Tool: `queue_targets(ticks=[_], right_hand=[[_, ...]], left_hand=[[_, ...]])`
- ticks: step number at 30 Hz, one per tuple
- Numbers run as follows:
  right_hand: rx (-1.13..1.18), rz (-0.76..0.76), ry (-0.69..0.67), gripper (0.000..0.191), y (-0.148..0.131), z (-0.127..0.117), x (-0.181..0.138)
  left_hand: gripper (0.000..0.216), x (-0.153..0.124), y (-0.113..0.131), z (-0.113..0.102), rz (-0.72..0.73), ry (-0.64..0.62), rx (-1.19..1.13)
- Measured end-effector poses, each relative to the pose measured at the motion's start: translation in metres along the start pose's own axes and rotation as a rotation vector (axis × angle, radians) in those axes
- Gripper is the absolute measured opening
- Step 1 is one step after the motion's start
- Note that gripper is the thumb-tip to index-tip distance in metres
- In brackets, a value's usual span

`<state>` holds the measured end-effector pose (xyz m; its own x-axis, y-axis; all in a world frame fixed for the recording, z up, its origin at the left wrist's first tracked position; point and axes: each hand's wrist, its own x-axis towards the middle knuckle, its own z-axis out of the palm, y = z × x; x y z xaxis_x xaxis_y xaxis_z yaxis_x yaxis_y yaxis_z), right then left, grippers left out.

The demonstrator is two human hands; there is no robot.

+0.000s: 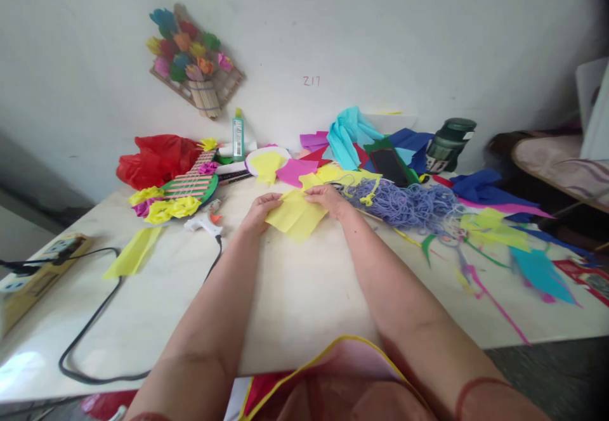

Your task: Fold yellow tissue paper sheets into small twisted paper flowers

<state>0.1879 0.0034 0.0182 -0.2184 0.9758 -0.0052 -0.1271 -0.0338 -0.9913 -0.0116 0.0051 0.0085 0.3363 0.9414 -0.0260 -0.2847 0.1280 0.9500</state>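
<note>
Both my hands rest on a piece of yellow tissue paper (295,216) lying on the white table (295,294). My left hand (259,210) pinches its left edge with bent fingers. My right hand (328,199) grips its upper right edge, fingers curled over the paper. The sheet looks folded or layered into an angled shape.
A white glue gun (203,220) with a black cord lies left of my hands. A power strip (33,273) sits at the far left edge. Purple yarn (404,202), scissors (454,243) and coloured paper scraps cover the right side. A glue bottle (238,134), a paper plate (266,161) and a dark mug (447,145) stand by the wall.
</note>
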Motion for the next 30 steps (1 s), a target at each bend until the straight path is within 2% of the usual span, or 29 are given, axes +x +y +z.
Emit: queue_targets(ticks=[6,11,16,23,27,30], right_hand=[[0.022,0.009,0.047,0.023,-0.0017,0.0017,-0.0002],[0.003,-0.004,0.03,0.023,-0.0025,0.0012,-0.0008],[-0.038,-0.029,0.034,0.024,-0.0032,0.0006,-0.0018],[-0.146,-0.114,0.027,0.022,-0.0035,0.0014,-0.0025],[-0.179,-0.203,0.026,0.024,-0.0058,0.0027,-0.0052],[-0.189,-0.192,0.037,0.024,-0.006,0.0056,-0.0038]], left_hand=[[0.027,0.0002,-0.0002,-0.0005,0.014,0.003,0.002],[0.031,-0.0003,0.0004,-0.0008,0.024,0.012,0.02],[0.025,-0.0015,0.0015,0.0008,0.029,0.026,0.025],[0.018,0.0025,0.0005,0.0006,0.058,0.063,0.037],[0.02,0.0017,-0.0008,0.0019,0.071,0.075,0.067],[0.025,-0.0009,-0.0011,0.0034,0.07,0.054,0.074]])
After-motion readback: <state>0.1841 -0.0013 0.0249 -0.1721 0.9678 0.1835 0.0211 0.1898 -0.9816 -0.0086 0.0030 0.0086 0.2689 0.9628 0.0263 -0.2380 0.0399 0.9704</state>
